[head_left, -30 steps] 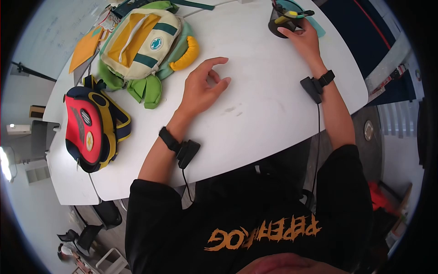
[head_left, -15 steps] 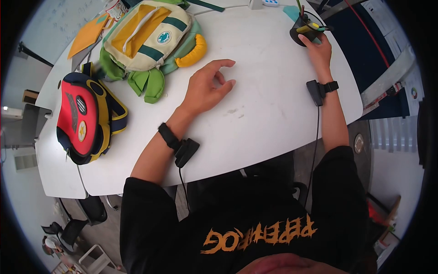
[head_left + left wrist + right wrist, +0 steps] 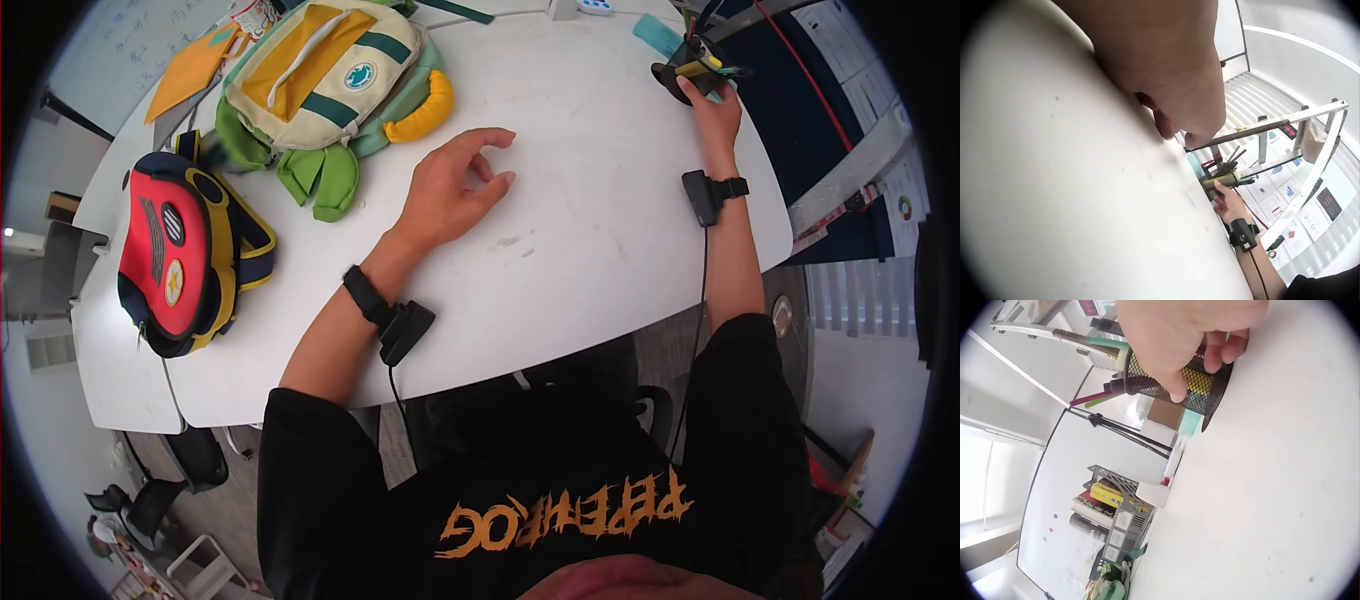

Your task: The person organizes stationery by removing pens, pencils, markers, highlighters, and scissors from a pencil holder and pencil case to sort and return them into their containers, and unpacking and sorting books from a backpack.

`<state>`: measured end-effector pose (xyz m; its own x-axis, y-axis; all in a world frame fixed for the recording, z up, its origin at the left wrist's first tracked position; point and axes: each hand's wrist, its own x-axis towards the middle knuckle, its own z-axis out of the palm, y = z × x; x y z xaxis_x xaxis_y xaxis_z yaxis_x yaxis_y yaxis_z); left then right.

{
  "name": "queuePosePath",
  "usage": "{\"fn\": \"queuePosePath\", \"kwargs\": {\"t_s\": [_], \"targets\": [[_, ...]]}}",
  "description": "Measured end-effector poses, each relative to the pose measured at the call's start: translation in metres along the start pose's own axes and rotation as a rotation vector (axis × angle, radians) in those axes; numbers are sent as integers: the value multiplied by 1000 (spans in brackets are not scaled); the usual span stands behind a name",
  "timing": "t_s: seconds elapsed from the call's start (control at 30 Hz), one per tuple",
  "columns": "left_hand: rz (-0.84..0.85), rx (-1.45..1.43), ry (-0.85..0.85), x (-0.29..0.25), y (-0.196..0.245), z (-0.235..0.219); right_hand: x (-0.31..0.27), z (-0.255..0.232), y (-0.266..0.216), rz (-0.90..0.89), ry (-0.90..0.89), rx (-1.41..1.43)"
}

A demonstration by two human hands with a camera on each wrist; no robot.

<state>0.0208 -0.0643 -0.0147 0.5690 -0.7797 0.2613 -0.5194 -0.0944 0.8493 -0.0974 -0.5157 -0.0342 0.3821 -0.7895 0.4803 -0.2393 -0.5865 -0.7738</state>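
Observation:
At the far right of the table in the head view, my right hand (image 3: 718,118) grips a black mesh pen cup (image 3: 1196,382). Pens and markers stick out of its mouth, among them a yellow one (image 3: 690,69). In the right wrist view the thumb presses the mesh side and the cup's wide base lies close to the tabletop. My left hand (image 3: 447,190) rests on the middle of the white table (image 3: 580,230), its fingers loosely bent with nothing between them. The left wrist view shows that hand (image 3: 1166,75) near the tabletop.
A cream and green backpack (image 3: 320,85) lies left of the middle, with a red and navy backpack (image 3: 165,250) nearer the left edge. A teal object (image 3: 656,36) lies beside the cup. Farther back stands a grey file holder (image 3: 1124,519) with books.
My right hand has moved the pen cup rightward across the table, away from the teal object. The left hand keeps its place and pose. The head view has shifted slightly.

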Motion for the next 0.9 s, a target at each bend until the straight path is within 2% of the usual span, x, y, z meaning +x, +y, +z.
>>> {"fn": "queuePosePath", "kwargs": {"t_s": [0.53, 0.63, 0.8, 0.9], "targets": [[7, 27, -17, 1, 2, -1, -24, 11, -36, 11, -157, -47], [13, 19, -15, 1, 0, 0, -25, 21, -26, -92, -139, 50], [-17, 18, -25, 2, 2, 0, -36, 23, -44, -21, -222, 124], [-30, 9, -21, 2, 4, 1, -39, 27, -47, -208, -207, 73]]}}
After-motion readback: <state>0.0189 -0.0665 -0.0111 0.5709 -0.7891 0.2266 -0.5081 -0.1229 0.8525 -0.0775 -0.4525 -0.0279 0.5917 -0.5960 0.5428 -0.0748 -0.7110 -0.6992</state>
